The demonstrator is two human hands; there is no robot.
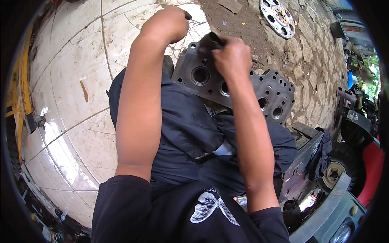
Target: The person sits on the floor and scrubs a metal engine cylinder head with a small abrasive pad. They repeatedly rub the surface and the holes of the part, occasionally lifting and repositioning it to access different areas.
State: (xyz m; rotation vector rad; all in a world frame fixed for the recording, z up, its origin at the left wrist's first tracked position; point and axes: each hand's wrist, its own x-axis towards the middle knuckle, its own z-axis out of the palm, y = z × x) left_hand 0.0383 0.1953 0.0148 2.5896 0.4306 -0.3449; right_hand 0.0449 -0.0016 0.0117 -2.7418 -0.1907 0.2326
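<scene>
Shirt (170, 218) and dark trousers (184, 121) come first from where I stand, the knees drawn up and apart, presumably so that the sitter can get both arms forward over the work. Just beyond the knees lies the heavy metal block (212, 75), its flat, holed face turned upward, which looks like the handiest way to have that face under the eyes and within easy reach. It sits about where the pale tiles (73, 97) give way to bare dirt; what props it from below, I cannot tell.

The right hand (233, 56) is closed round a dark thing (216, 39) over the far left corner of the block, with the wrist bent down, as if to keep the grip low and steady. Whether that thing touches the metal is too blurred to say. The left hand (168, 25) is curled in on itself, out past the block's left end; I cannot tell whether it pinches anything.

Off to the right, a dark cloth (322, 156) hangs on a metal box (298, 170), perhaps just to be near. Farther off, a round holed disc (279, 18) lies on the ground, probably set aside to leave elbow room, and a tyred wheel (334, 172) stands beyond the box.
</scene>
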